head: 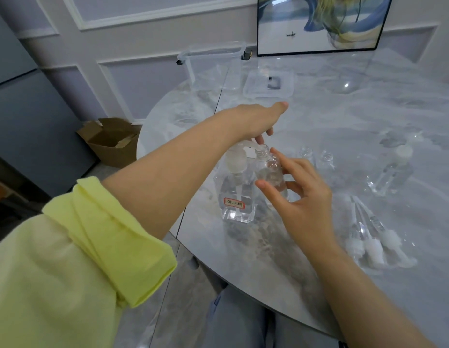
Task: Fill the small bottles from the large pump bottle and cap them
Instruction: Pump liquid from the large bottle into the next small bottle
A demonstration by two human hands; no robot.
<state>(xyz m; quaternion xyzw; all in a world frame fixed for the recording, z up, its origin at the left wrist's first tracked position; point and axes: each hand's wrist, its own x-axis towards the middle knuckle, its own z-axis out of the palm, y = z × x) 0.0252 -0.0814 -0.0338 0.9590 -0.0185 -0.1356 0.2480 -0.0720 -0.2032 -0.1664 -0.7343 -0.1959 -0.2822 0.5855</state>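
Note:
The large clear pump bottle (237, 197) with a red-edged label stands near the table's left edge. My left hand (258, 119) rests on its white pump head (237, 158), fingers pointing down at the nozzle. My right hand (298, 194) holds a small clear bottle (271, 172), tilted, with its open neck under the nozzle; a little clear liquid shows inside. Two more small open bottles (316, 159) stand just behind to the right. Several white caps with dip tubes (371, 237) lie on the table at the right.
A capped clear bottle (394, 172) stands farther right. Clear plastic containers (268, 84) and a framed picture (318, 23) are at the back of the grey marble table (344, 121). A cardboard box (112, 141) sits on the floor to the left.

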